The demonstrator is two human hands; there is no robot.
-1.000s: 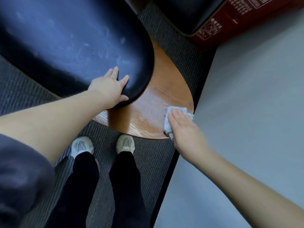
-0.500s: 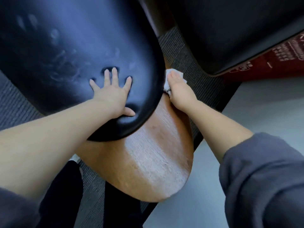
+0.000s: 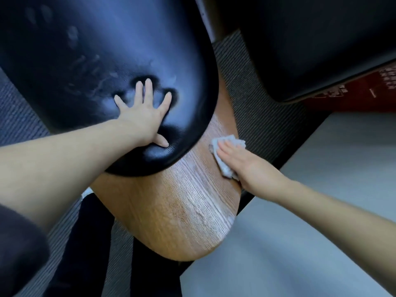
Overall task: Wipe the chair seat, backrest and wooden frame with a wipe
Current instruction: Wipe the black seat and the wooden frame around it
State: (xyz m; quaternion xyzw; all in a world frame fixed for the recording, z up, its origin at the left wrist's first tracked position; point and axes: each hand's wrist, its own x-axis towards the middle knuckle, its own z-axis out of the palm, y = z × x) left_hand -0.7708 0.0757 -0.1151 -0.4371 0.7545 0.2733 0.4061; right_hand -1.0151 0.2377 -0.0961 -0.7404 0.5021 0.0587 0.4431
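The chair's black padded cushion fills the upper left, with smudges on its glossy surface. Below it the curved wooden shell of the frame sticks out toward me. My left hand presses flat on the cushion with fingers spread, denting the padding. My right hand lies flat on a crumpled white wipe, pressing it against the right edge of the wooden shell. Most of the wipe is hidden under my palm.
Grey ribbed carpet runs under the chair. A pale smooth floor lies to the right past a dark edge strip. Another black cushioned seat and a red printed box stand at the upper right. My dark trouser legs are below.
My right hand slid the wipe from the shell's far end, beside the cushion, back toward me along the right edge. My left hand stays pressed on the cushion.
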